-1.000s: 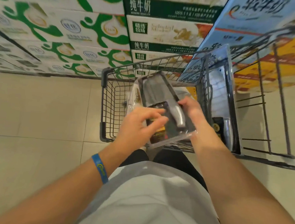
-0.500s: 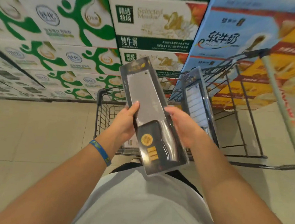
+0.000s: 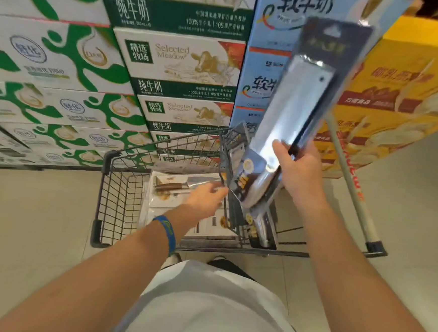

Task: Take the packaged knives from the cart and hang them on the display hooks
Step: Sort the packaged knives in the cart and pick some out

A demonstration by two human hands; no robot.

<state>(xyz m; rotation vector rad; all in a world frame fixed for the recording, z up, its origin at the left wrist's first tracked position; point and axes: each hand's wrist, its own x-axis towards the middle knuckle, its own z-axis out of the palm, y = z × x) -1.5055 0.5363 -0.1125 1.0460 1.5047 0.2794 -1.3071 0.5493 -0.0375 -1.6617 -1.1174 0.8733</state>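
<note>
The cart (image 3: 110,199) stands at 12 o'clock with more packaged knives inside, one flat pack (image 3: 169,185) on its floor and a standing pack (image 3: 236,149) on edge at its right. The packaged cleaver (image 3: 304,94), held low in both hands a moment ago, is now raised toward 1 o'clock, hang-hole uppermost. The right hand (image 3: 298,172) alone grasps its handle end. The left hand (image 3: 205,198) has let go and reaches, fingers extended, toward the standing pack; contact is unclear. The cleaver looks ready for the hooks, which are out of view.

Bare forearms, blue wristband (image 3: 167,231) on left wrist, white shirt (image 3: 209,309)
</note>
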